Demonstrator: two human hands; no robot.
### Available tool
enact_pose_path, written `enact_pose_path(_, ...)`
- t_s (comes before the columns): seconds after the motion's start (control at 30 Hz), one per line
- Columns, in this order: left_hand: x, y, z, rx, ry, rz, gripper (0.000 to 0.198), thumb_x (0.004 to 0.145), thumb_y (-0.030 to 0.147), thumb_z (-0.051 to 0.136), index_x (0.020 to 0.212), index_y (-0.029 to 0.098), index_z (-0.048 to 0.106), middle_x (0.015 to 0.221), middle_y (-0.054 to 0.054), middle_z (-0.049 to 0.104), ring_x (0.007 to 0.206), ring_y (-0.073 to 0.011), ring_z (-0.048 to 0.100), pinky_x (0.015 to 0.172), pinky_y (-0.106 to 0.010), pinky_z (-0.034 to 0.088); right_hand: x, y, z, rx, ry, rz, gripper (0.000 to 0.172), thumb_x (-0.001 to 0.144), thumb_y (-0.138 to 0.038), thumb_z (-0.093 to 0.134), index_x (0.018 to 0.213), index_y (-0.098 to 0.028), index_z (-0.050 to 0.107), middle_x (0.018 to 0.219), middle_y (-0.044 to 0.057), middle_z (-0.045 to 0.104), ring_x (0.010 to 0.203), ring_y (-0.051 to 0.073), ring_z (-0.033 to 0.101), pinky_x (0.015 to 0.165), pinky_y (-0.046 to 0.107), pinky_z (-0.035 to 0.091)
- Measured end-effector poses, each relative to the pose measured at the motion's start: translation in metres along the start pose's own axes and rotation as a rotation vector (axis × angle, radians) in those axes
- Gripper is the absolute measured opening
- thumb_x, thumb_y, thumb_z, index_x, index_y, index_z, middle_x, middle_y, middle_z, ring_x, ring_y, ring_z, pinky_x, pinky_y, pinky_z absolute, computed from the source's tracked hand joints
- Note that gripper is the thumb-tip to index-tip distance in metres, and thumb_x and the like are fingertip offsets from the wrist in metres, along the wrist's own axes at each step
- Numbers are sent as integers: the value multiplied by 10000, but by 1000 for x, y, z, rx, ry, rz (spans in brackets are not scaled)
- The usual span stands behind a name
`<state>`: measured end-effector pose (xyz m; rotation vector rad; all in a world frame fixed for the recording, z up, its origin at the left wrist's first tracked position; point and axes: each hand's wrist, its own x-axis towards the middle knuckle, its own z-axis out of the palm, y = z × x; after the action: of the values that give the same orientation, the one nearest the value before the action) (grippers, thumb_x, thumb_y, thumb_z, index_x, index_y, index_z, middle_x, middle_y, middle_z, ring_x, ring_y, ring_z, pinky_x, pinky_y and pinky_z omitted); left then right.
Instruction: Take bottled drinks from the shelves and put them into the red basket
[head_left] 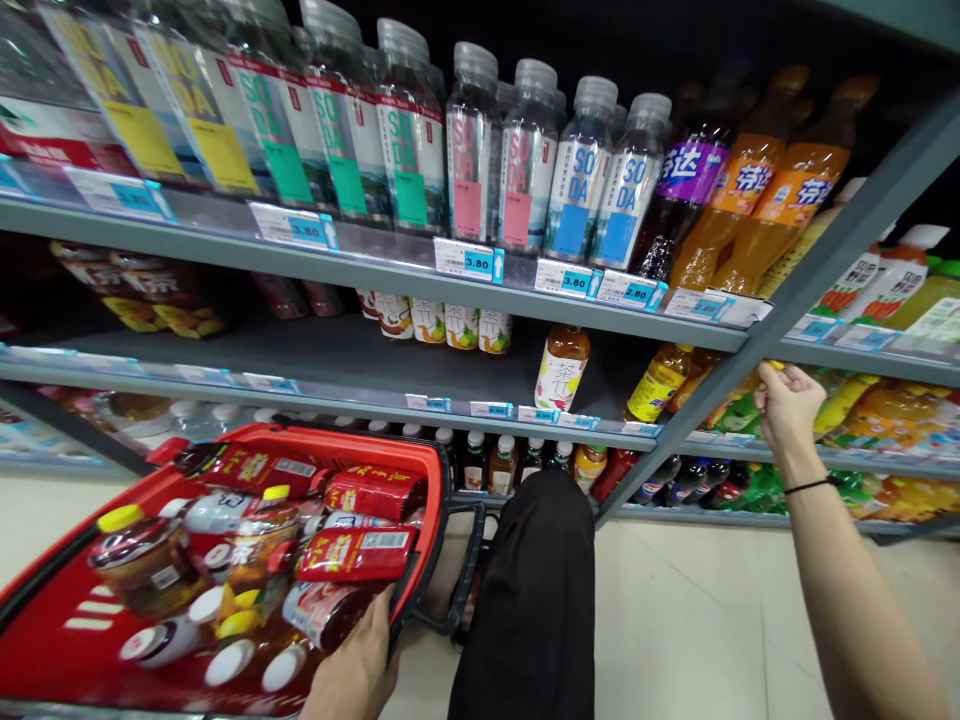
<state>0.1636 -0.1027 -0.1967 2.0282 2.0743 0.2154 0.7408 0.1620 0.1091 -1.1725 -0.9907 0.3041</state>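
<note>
My left hand (358, 652) is at the near right rim of a red shopping basket (433, 480), fingers bent over its edge and partly hidden. Inside the basket lie red-wrapped packs (358, 553), a large yellow-capped tea bottle (146, 560) and several white-capped bottles (232, 660). Out to the right, my right hand (789, 405) is closed at the middle shelf, beside the slanted shelf post. Its fingers pinch a small yellow bottle cap (775, 365); whatever is below the cap is mostly behind the hand.
Soda bottles (409, 140) line the upper shelf, with orange bottles (795, 190) at its right. A lone tea bottle (562, 370) and a yellow-labelled bottle (658, 383) stand on the middle shelf. The grey shelf post (817, 265) divides the bays. My knee (547, 540) is between my hands.
</note>
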Motion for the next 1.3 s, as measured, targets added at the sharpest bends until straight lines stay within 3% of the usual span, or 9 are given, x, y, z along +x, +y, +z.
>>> enact_pose_path(0.37, -1, -7, 4, 31, 49, 71, 558, 918, 122, 390, 1468, 54, 452, 1384, -211, 687, 1183, -281, 734, 862, -314, 624, -29, -23, -39, 96, 125, -63, 396, 526, -313, 966, 788, -144, 722, 502, -67, 507, 322, 54, 331, 270, 211, 203)
enact_pose_path(0.57, -1, -5, 4, -15, 49, 82, 539, 959, 216, 374, 1454, 29, 479, 1367, -230, 692, 1198, -297, 726, 869, -339, 626, -39, -81, -54, 17, 123, -155, 395, 518, -326, 982, 793, -126, 781, 616, 16, 627, 321, 35, 327, 248, 199, 164)
enact_pose_path(0.7, 12, -6, -8, -58, 76, 105, 557, 920, 357, 452, 1378, 71, 589, 1250, -216, 753, 1120, -332, 753, 894, -392, 628, -70, -131, -34, -77, -23, -128, 405, 558, -271, 975, 911, -134, 833, 652, 26, 658, 297, 28, 346, 240, 173, 173)
enact_pose_path(0.77, 27, 2, -40, -99, 82, 151, 557, 910, 402, 489, 1373, 119, 618, 1280, -183, 747, 1157, -328, 736, 969, -414, 602, -90, -150, -10, -90, -91, -97, 400, 583, -260, 959, 948, -146, 841, 596, 3, 626, 288, 33, 336, 238, 170, 185)
enact_pose_path(0.87, 56, 24, -122, -204, 55, 198, 512, 1001, 466, 437, 1381, 184, 631, 1379, -144, 692, 1261, -309, 679, 1058, -443, 553, -120, -164, 42, -21, -235, -44, 328, 657, -285, 915, 952, -162, 844, 490, -37, 528, 271, 31, 288, 249, 168, 163)
enact_pose_path(0.97, 82, 45, -213, -441, 9, 273, 544, 1052, 499, 392, 1464, 188, 566, 1483, -146, 611, 1378, -290, 587, 1165, -457, 469, -154, -166, 114, 111, -459, 51, 284, 716, -343, 875, 957, -197, 842, 433, -64, 443, 262, 25, 233, 270, 166, 130)
enact_pose_path(1.07, 98, 46, -273, -702, -32, 331, 757, 980, 568, 581, 1617, 223, 361, 1649, -143, 438, 1509, -299, 441, 1254, -479, 358, -194, -166, 199, 240, -717, 156, 297, 731, -396, 866, 979, -235, 837, 412, -84, 380, 271, 37, 222, 291, 176, 122)
enact_pose_path(1.17, 105, 22, -290, -894, -24, 320, 870, 817, 555, 800, 1536, 212, 450, 1493, -140, 592, 1334, -307, 592, 1123, -436, 486, -236, -167, 281, 329, -946, 228, 309, 752, -446, 859, 988, -248, 835, 440, -76, 394, 296, 45, 229, 314, 201, 141)
enact_pose_path(1.3, 100, -31, -269, -1070, 33, 175, 601, 825, 513, 796, 1279, 157, 623, 1074, -50, 718, 914, -200, 659, 824, -316, 536, -285, -157, 365, 363, -1124, 292, 332, 804, -473, 847, 1043, -243, 836, 482, -65, 449, 346, 57, 265, 351, 224, 185)
